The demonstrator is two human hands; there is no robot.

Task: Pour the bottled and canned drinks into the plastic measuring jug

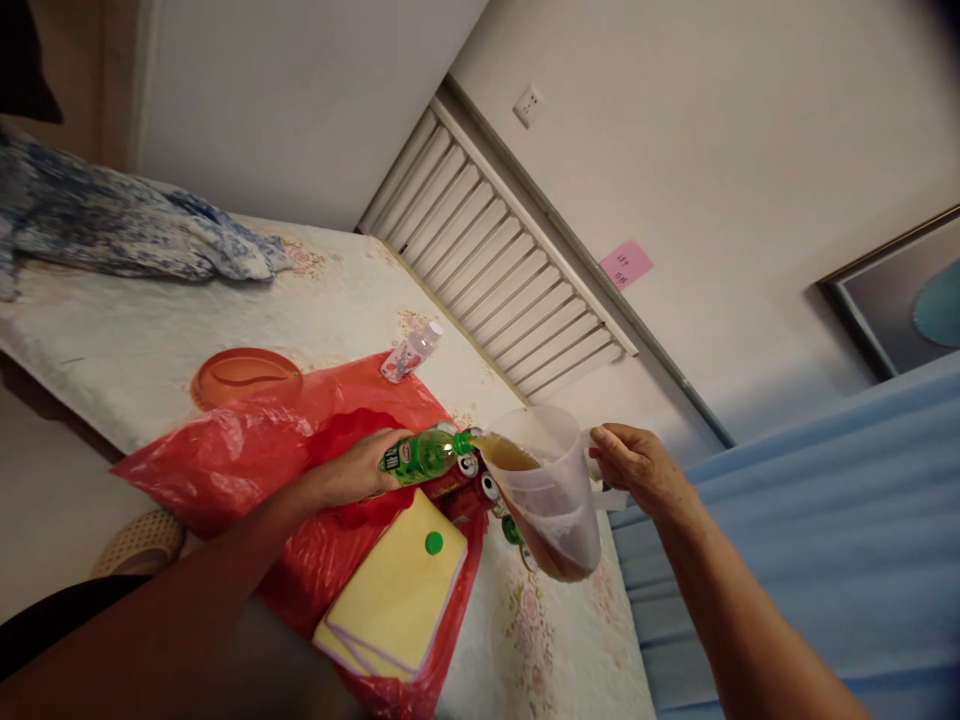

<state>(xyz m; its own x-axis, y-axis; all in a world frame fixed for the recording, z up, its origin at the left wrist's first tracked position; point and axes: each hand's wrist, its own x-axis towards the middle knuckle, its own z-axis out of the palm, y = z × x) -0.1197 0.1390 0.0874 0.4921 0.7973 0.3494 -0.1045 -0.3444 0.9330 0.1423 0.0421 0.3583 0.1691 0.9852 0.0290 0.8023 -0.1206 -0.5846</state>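
My left hand [358, 467] is wrapped round a green plastic bottle [429, 456] with a printed label. The bottle's open mouth meets the rim of a translucent plastic pitcher [559, 500]. My right hand [637, 463] grips this pitcher by its handle. Brown liquid lies in the tilted pitcher, reaching up to the rim beside the bottle's mouth; which way it flows I cannot tell. Below the bottle, a green cap [433, 543] rests on a folded yellow cloth [401, 590]. Opened drink cans [469, 497] stand close under the pitcher, partly hidden.
A red plastic bag [247, 440] is spread on the floral tablecloth [532, 630]. An orange-red lid [247, 377] and a small clear bottle [412, 352] lie around it. Patterned fabric [142, 225] covers the far left. A radiator [495, 250] and blue curtain [810, 530] border the table.
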